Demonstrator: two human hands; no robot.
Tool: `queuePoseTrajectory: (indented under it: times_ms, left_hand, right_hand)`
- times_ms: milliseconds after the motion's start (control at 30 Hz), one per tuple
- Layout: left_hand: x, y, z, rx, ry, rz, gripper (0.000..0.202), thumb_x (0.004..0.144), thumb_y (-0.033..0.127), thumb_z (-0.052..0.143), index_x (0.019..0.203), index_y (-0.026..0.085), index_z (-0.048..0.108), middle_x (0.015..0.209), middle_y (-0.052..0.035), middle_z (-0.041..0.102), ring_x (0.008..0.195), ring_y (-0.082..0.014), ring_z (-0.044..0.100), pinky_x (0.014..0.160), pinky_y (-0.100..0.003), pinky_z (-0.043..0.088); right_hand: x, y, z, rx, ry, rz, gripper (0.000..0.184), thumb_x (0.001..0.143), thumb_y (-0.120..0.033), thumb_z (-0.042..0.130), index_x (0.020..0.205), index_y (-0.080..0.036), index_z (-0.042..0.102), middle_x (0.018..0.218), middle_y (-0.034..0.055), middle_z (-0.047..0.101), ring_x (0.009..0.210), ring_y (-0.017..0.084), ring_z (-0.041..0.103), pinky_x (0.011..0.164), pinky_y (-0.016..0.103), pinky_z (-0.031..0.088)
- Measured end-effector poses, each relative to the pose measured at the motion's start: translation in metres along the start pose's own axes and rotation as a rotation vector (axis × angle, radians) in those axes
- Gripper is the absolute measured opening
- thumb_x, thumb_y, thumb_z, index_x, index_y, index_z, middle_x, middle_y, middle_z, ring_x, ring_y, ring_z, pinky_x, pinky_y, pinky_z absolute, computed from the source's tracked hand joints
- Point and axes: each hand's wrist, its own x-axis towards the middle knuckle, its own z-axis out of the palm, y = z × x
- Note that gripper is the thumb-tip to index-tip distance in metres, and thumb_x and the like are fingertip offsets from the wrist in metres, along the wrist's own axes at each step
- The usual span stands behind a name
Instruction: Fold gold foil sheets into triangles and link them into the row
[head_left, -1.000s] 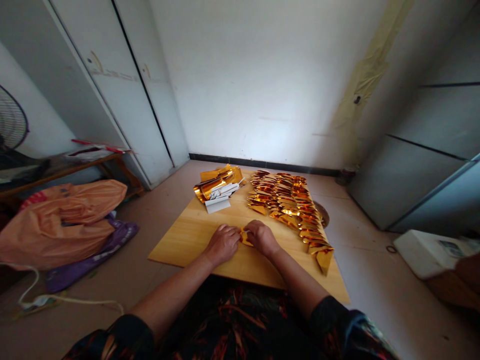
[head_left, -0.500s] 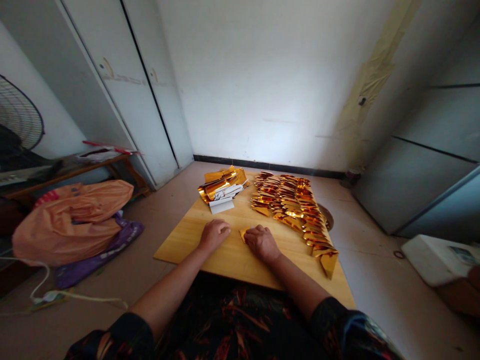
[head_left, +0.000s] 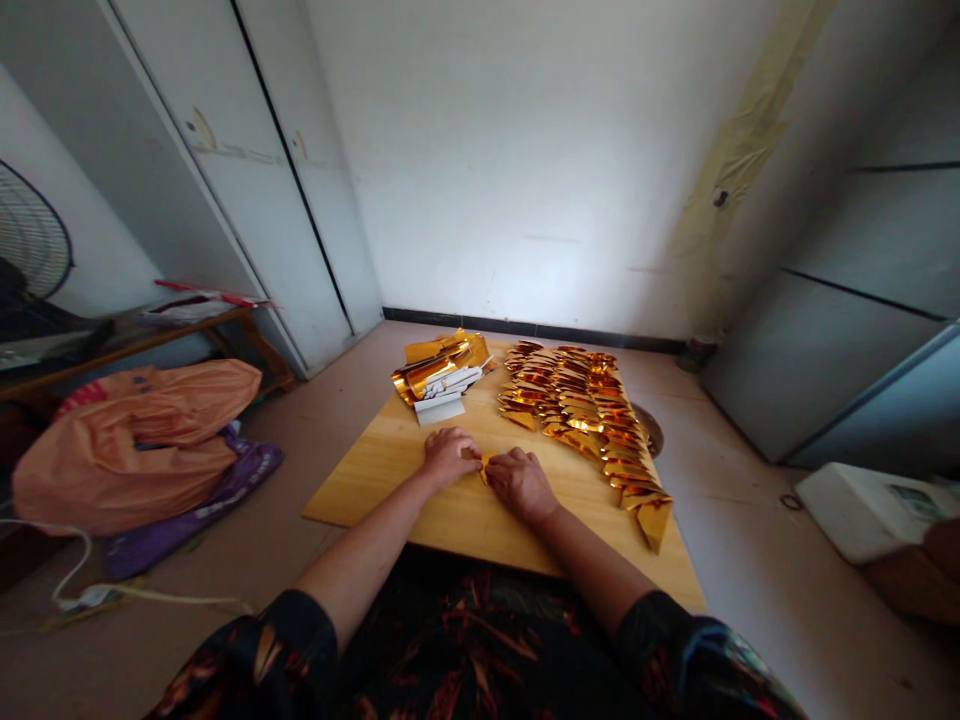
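Near the front of the wooden board (head_left: 375, 490), just before my body, I have both hands at one small gold foil piece (head_left: 484, 467). It lies on the wood between them, mostly covered, so only a sliver of its shiny surface shows. My left hand (head_left: 451, 455) comes at it from the left, fingers bent, their tips at the foil's edge; I cannot tell whether they pinch it. My right hand (head_left: 523, 485) lies over its right side, knuckles up and fingers curled down; whether these grasp the foil or only press on it is hidden under the hand. Beyond my left hand, at the far left of the board, loose gold sheets (head_left: 442, 360) lie in a rumpled heap, with white strips (head_left: 453, 381) in front of them and a pale folded card (head_left: 440, 408) nearest me. To my right, folded gold pieces (head_left: 574, 395) overlap in rows that run down toward the board's right edge, the nearest one ending in a point. Well off to the left, an orange bag (head_left: 142, 440) rests partly over a purple bag (head_left: 199, 510) on the floor (head_left: 315, 410).
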Motion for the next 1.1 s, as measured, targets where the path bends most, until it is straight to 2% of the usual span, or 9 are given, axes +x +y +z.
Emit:
queuePoseTrajectory:
  times_ms: [267, 433, 500, 600, 733, 900, 967, 1033, 1100]
  left_hand:
    - [0.008, -0.003, -0.004, 0.005, -0.016, -0.009, 0.005, 0.069, 0.028, 0.069, 0.074, 0.028, 0.072, 0.098, 0.0017, 0.067, 0.101, -0.0214, 0.055, 0.093, -0.038, 0.036]
    - [0.009, -0.006, -0.002, -0.014, 0.056, -0.014, 0.014, 0.073, 0.015, 0.061, 0.077, 0.024, 0.071, 0.091, 0.0001, 0.069, 0.094, -0.0196, 0.057, 0.089, -0.036, 0.04]
    - [0.004, 0.0, -0.002, -0.064, 0.107, 0.006, 0.019, 0.073, 0.009, 0.057, 0.08, 0.022, 0.069, 0.091, -0.0004, 0.069, 0.093, -0.0189, 0.057, 0.087, -0.034, 0.042]
    - [-0.01, 0.016, 0.002, -0.158, 0.19, 0.112, 0.025, 0.073, 0.002, 0.049, 0.081, 0.019, 0.066, 0.087, -0.0018, 0.067, 0.09, -0.0169, 0.057, 0.083, -0.031, 0.044]
    - [-0.03, 0.031, 0.015, -0.195, 0.164, 0.233, 0.032, 0.071, -0.003, 0.043, 0.084, 0.018, 0.062, 0.086, -0.0027, 0.064, 0.086, -0.0154, 0.058, 0.079, -0.027, 0.047]
    - [-0.041, 0.032, 0.023, -0.096, 0.168, 0.231, 0.033, 0.073, -0.001, 0.043, 0.093, 0.02, 0.057, 0.091, -0.0035, 0.062, 0.088, -0.0168, 0.058, 0.079, -0.029, 0.047]
    - [-0.043, 0.032, 0.02, -0.075, 0.159, 0.22, 0.029, 0.075, 0.002, 0.044, 0.094, 0.021, 0.056, 0.089, -0.0025, 0.062, 0.086, -0.0163, 0.058, 0.077, -0.028, 0.047]
    - [-0.046, 0.034, 0.015, -0.042, 0.143, 0.24, 0.025, 0.076, 0.005, 0.046, 0.092, 0.022, 0.055, 0.088, -0.0021, 0.062, 0.084, -0.0166, 0.058, 0.076, -0.027, 0.046]
    - [-0.05, 0.036, 0.011, 0.008, 0.123, 0.286, 0.021, 0.076, 0.008, 0.048, 0.089, 0.022, 0.056, 0.089, -0.0025, 0.062, 0.085, -0.0176, 0.057, 0.077, -0.029, 0.044]
  right_hand:
    - [0.0, -0.001, -0.002, -0.011, -0.004, -0.008, 0.018, 0.092, -0.027, 0.052, 0.08, -0.023, 0.064, 0.087, 0.0004, 0.066, 0.084, 0.016, 0.047, 0.07, 0.029, 0.026]
    - [0.0, -0.002, -0.005, -0.018, -0.026, 0.001, 0.018, 0.092, -0.028, 0.051, 0.082, -0.023, 0.065, 0.087, 0.0016, 0.066, 0.086, 0.016, 0.047, 0.069, 0.029, 0.026]
    - [0.0, -0.002, -0.006, -0.018, -0.032, 0.008, 0.018, 0.092, -0.028, 0.05, 0.084, -0.024, 0.066, 0.088, 0.0015, 0.066, 0.086, 0.016, 0.048, 0.07, 0.029, 0.027]
    - [0.0, -0.003, -0.007, -0.01, -0.038, 0.021, 0.019, 0.092, -0.027, 0.05, 0.084, -0.024, 0.067, 0.088, 0.0015, 0.067, 0.086, 0.016, 0.048, 0.071, 0.029, 0.028]
    - [0.001, -0.004, -0.007, -0.005, -0.052, 0.039, 0.016, 0.09, -0.026, 0.052, 0.088, -0.024, 0.069, 0.09, 0.003, 0.067, 0.087, 0.017, 0.05, 0.072, 0.029, 0.032]
    - [0.002, 0.004, -0.004, 0.123, -0.009, 0.02, 0.015, 0.087, -0.022, 0.055, 0.09, -0.024, 0.069, 0.093, 0.0035, 0.067, 0.089, 0.018, 0.054, 0.078, 0.03, 0.039]
    - [-0.002, 0.012, -0.005, 0.247, 0.011, -0.015, 0.015, 0.086, -0.02, 0.056, 0.092, -0.022, 0.069, 0.098, 0.0047, 0.066, 0.092, 0.017, 0.057, 0.083, 0.029, 0.042]
    - [-0.01, 0.022, -0.009, 0.349, 0.071, 0.009, 0.019, 0.083, -0.021, 0.058, 0.101, -0.02, 0.067, 0.113, 0.0085, 0.061, 0.104, 0.018, 0.056, 0.087, 0.029, 0.044]
    - [-0.022, 0.032, -0.014, 0.392, 0.043, -0.031, 0.019, 0.081, -0.024, 0.062, 0.098, -0.02, 0.067, 0.119, 0.0093, 0.058, 0.108, 0.019, 0.055, 0.09, 0.03, 0.045]
